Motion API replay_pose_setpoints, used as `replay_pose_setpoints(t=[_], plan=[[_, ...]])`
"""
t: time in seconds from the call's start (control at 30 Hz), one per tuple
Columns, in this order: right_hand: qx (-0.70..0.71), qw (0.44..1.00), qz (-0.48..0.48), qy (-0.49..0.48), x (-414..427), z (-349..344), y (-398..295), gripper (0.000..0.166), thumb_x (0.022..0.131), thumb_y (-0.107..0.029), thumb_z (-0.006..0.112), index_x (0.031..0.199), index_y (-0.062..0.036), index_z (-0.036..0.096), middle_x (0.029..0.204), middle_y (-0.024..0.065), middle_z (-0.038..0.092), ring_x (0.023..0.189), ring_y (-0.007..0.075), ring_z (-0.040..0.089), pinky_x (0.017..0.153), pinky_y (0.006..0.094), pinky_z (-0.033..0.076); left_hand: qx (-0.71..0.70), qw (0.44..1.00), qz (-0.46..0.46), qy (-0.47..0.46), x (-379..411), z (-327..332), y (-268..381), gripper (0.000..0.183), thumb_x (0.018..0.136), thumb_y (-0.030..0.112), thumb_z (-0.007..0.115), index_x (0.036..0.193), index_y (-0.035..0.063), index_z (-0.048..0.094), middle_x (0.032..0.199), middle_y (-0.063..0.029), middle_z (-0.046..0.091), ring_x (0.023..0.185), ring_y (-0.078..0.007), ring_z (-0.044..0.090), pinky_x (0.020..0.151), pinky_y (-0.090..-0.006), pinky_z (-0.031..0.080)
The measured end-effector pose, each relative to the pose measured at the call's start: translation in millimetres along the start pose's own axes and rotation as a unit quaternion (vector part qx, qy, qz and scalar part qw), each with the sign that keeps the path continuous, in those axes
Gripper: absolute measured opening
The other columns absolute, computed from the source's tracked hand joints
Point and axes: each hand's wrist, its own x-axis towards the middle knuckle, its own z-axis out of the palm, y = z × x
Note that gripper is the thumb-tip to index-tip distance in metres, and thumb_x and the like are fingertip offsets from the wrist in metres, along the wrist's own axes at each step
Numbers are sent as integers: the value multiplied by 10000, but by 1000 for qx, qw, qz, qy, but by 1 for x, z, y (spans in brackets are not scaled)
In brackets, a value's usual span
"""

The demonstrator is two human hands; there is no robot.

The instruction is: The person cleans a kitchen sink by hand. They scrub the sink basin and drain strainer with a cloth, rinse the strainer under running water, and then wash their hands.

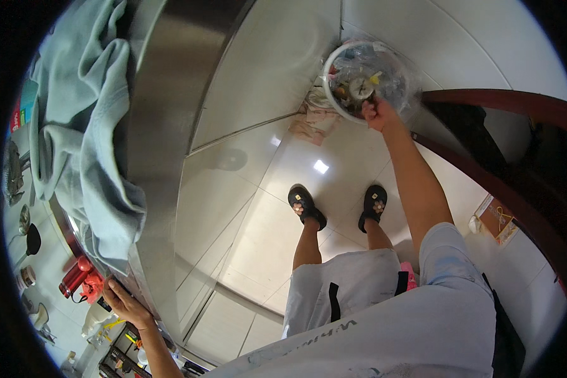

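My right hand (379, 113) reaches over the near rim of a white round trash bin (330, 90) lined with a clear plastic bag. Its fingers hold the edge of a small round item (361, 88), perhaps a sink strainer, above mixed scraps in the bin. My left hand (126, 304) rests on the counter edge at the lower left, its fingers hidden in part; whether it grips anything is unclear. Near it on the counter stands a red bottle (74, 278) beside a red plastic bag (92, 286). A pale green-grey cloth (99, 179) lies bunched farther along the counter.
A metal-faced counter (163, 118) runs along my left. Crumpled cloths (314, 123) lie on the floor by the bin. Dark red wooden furniture (491, 177) stands at the right, with a small box (496, 218) near it. Utensils hang beyond the counter.
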Motion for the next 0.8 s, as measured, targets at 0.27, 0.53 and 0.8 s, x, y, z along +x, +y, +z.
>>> replay_pose_setpoints(t=[0.27, 0.53, 0.8], plan=[[26, 999, 40, 11, 28, -18, -4, 235, 977, -238, 318, 961, -45, 452, 744, 72, 489, 540, 97, 445, 368, 180, 363, -8, 1000, 3, -19, 2, -3, -7, 273, 953, 220, 449, 1006, -22, 562, 960, -102, 565, 876, -185, 508, 845, -293, 396], [68, 992, 103, -2, 41, -35, 4, 245, 962, -275, 372, 976, -57, 482, 758, 80, 517, 542, 93, 463, 356, 173, 367, 18, 1000, 10, -9, 2, -2, 4, 281, 956, 226, 437, 996, -20, 565, 955, -99, 565, 876, -184, 510, 844, -290, 393], [-56, 996, 49, 39, 3, -7, 10, 268, 982, -272, 309, 1015, -75, 487, 722, 56, 524, 511, 83, 444, 358, 187, 345, 20, 999, 24, -7, -3, 0, 6, 271, 959, 220, 430, 996, -15, 560, 945, -87, 562, 877, -177, 506, 843, -287, 391]])
